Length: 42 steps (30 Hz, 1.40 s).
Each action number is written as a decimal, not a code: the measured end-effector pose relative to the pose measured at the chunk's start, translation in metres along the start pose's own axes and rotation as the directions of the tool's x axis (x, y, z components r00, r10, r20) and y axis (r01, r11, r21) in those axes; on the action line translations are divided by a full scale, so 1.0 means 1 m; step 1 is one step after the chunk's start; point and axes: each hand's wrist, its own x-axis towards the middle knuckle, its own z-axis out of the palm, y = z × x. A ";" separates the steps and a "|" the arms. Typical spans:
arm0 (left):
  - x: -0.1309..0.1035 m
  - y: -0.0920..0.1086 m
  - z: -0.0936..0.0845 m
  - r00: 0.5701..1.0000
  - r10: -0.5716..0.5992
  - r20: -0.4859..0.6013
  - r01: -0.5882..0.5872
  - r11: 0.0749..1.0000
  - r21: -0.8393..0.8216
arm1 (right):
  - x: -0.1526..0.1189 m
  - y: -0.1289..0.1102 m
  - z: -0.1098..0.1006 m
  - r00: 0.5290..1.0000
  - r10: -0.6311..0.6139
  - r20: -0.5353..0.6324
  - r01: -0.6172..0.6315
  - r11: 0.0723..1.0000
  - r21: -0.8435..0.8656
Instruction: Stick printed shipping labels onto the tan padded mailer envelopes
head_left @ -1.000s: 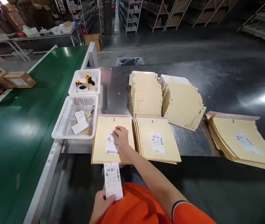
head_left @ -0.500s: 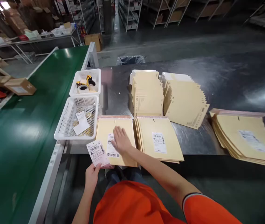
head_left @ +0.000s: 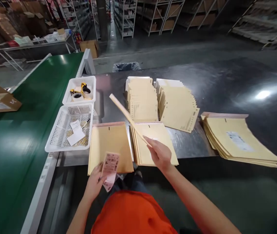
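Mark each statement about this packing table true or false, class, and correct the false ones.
1. The left hand holds printed paper. True.
2. The right hand is empty. False: it grips a tilted envelope, seen nearly edge-on.
3. Tape rolls lie in the farther white basket. True.
4. The conveyor belt is bright red. False: it is green.
5. White slips lie in the nearer white basket. True.
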 end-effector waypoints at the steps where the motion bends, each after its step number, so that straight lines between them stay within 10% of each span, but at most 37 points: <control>1: 0.003 -0.006 0.005 1.000 0.011 -0.017 -0.011 1.000 0.013 | -0.011 0.015 -0.015 0.999 -0.036 0.016 0.037 0.997 -0.062; 9: -0.002 0.016 0.004 0.985 -0.140 -0.104 0.118 0.973 -0.198 | -0.149 0.105 -0.024 0.888 0.141 0.437 0.014 0.942 -0.334; 13: -0.003 0.045 0.018 0.982 -0.190 -0.006 0.181 0.943 -0.280 | -0.105 0.049 0.012 0.884 0.389 0.258 -0.386 0.920 -0.065; 16: -0.009 0.050 0.033 0.982 -0.169 0.081 0.185 0.941 -0.282 | -0.043 -0.015 0.043 0.790 0.499 0.357 -0.613 0.647 0.453; 19: -0.018 0.044 0.038 0.982 -0.160 0.101 0.182 0.942 -0.282 | -0.004 -0.067 0.062 0.754 0.528 0.392 -0.652 0.526 0.546; 23: -0.011 0.038 0.024 0.959 -0.253 -0.130 0.167 0.870 -0.465 | -0.001 -0.103 0.068 0.836 0.382 0.394 -0.543 0.677 0.496; 28: 0.017 0.051 -0.001 0.958 -0.276 -0.083 0.172 0.780 -0.602 | -0.006 -0.108 0.080 0.850 0.297 0.435 -0.486 0.760 0.431; 34: 0.021 0.045 0.006 0.910 -0.394 -0.132 0.237 0.754 -0.613 | -0.002 -0.110 0.088 0.633 0.499 0.592 -0.772 0.465 0.434; 42: -0.006 0.004 0.042 0.831 -0.549 -0.084 0.371 0.661 -0.652 | 0.020 -0.056 0.139 0.780 0.544 0.309 -0.614 0.760 0.213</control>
